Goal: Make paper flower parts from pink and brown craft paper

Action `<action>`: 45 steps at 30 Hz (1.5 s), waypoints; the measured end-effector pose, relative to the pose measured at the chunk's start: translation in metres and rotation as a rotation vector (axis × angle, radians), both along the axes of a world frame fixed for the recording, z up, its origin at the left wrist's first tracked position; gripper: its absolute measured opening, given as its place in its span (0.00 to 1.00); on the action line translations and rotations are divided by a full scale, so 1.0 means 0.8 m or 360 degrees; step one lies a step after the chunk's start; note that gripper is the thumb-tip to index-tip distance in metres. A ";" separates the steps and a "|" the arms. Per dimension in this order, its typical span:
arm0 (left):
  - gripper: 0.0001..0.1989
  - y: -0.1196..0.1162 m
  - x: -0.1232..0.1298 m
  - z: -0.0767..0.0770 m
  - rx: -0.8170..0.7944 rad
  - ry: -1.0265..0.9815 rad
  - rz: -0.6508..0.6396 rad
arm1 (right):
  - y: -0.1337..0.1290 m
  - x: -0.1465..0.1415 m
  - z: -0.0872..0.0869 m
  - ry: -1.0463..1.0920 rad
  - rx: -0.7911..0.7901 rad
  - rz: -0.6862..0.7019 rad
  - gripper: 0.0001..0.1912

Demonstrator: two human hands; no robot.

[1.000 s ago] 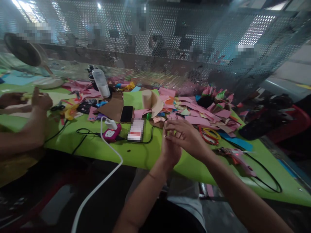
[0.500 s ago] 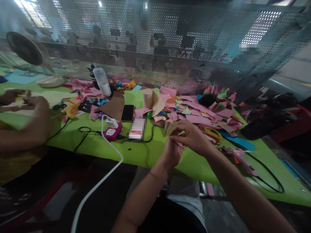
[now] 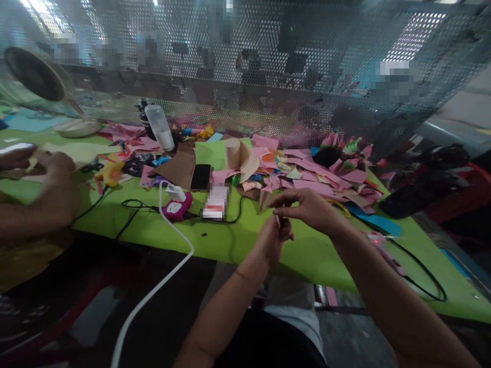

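Hands (image 3: 312, 210) over green table (image 3: 218, 245), pink paper scraps (image 3: 314, 174), perforated screen (image 3: 268, 36) behind

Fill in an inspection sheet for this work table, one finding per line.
Surface: green tabletop, a small dark fleck near the front edge.
Job's things: pink glue gun on the table, partly hidden, red light lit.
Clutter: pink paper scraps heaped at the back; dark-screened phone.
Hands: left hand and right hand close together; anything pinched is too small to tell.
Cables: white cable hangs over the front edge.
Surroundings: perforated screen behind; neighbour's hand at left.
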State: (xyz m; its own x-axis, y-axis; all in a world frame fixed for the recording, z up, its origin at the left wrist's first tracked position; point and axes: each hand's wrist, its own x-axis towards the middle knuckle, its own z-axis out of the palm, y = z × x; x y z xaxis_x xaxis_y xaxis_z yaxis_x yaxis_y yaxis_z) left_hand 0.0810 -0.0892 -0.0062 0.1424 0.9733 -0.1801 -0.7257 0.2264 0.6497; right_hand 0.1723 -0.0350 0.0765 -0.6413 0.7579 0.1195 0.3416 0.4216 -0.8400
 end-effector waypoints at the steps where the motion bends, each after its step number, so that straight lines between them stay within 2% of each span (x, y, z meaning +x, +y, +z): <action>1: 0.23 0.000 0.000 -0.001 0.0002 -0.0009 0.0007 | 0.001 0.001 0.001 0.0005 -0.0006 0.0005 0.08; 6: 0.19 0.001 -0.004 -0.004 0.0022 -0.0058 0.0099 | 0.002 0.005 0.005 0.0034 -0.0063 -0.0014 0.08; 10: 0.20 -0.005 -0.013 -0.002 0.0153 -0.0110 0.0161 | 0.002 0.008 0.006 0.0113 -0.0049 -0.0034 0.09; 13: 0.19 -0.010 -0.020 0.000 0.0182 -0.0017 0.0176 | 0.002 0.009 0.004 0.0178 -0.0021 -0.0077 0.11; 18: 0.14 -0.013 -0.025 -0.004 0.0208 0.0158 0.0205 | 0.000 0.013 -0.004 0.0314 -0.0271 -0.0060 0.17; 21: 0.16 -0.011 -0.026 -0.008 0.0219 0.0183 0.0089 | -0.002 0.017 -0.005 0.0308 -0.0364 -0.0048 0.19; 23: 0.18 -0.009 -0.026 -0.009 0.0196 0.0187 0.0069 | -0.005 0.018 -0.003 0.0274 -0.0280 -0.0070 0.18; 29: 0.20 -0.004 -0.031 -0.007 0.0189 0.0166 0.0265 | -0.012 0.016 0.008 0.0169 0.0098 -0.0075 0.15; 39: 0.20 -0.008 -0.034 -0.014 0.0216 0.0181 0.0136 | -0.012 0.024 0.014 0.0208 -0.0004 -0.0095 0.20; 45: 0.21 -0.013 -0.028 -0.009 0.0232 0.0051 -0.0041 | -0.014 0.023 0.007 0.0194 0.0069 -0.0176 0.18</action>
